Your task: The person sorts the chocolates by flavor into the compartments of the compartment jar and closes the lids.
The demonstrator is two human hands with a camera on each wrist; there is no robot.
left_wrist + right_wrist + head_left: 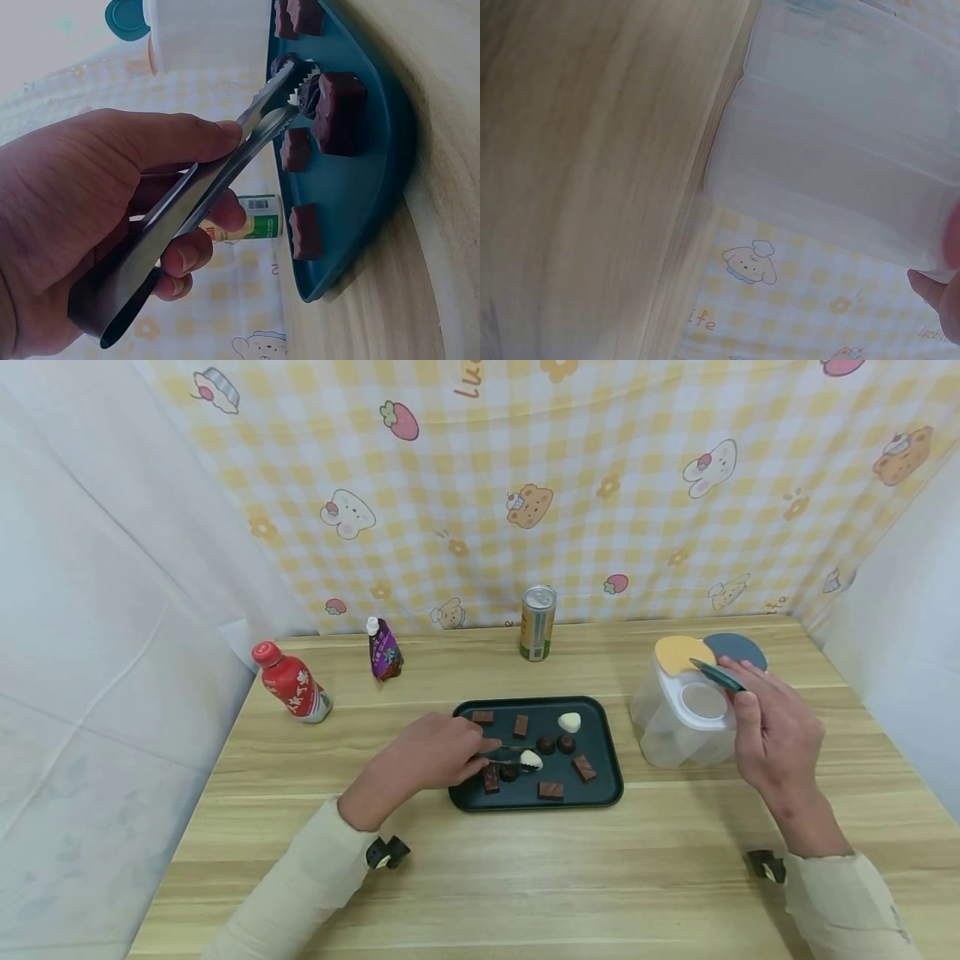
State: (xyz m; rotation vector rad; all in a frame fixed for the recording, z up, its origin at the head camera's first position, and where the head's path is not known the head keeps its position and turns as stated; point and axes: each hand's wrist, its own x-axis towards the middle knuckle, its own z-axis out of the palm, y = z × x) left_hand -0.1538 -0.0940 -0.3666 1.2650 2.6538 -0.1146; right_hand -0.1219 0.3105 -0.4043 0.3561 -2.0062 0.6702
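Observation:
My left hand (442, 747) grips metal tongs (202, 180), thumb on one arm and fingers curled under the other. The serrated tips reach a white chocolate (531, 759) on the dark tray (585, 797). Brown chocolate bars (551, 791) and round dark chocolates (566, 743) lie around it, with another white piece (570, 722) toward the back. At the right, my right hand (780, 727) holds up a dark teal flip lid (718, 675) on a translucent container (660, 739). A round opening (705, 700) shows below the raised lid. In the right wrist view only a fingertip appears beside the container.
The container has a yellow lid (678, 654) and a blue lid (737, 650) as well. Behind the tray stands a drink can (537, 625). A purple pouch (385, 652) and a red bottle (292, 683) stand at the left. A checked curtain (465, 527) hangs behind the table.

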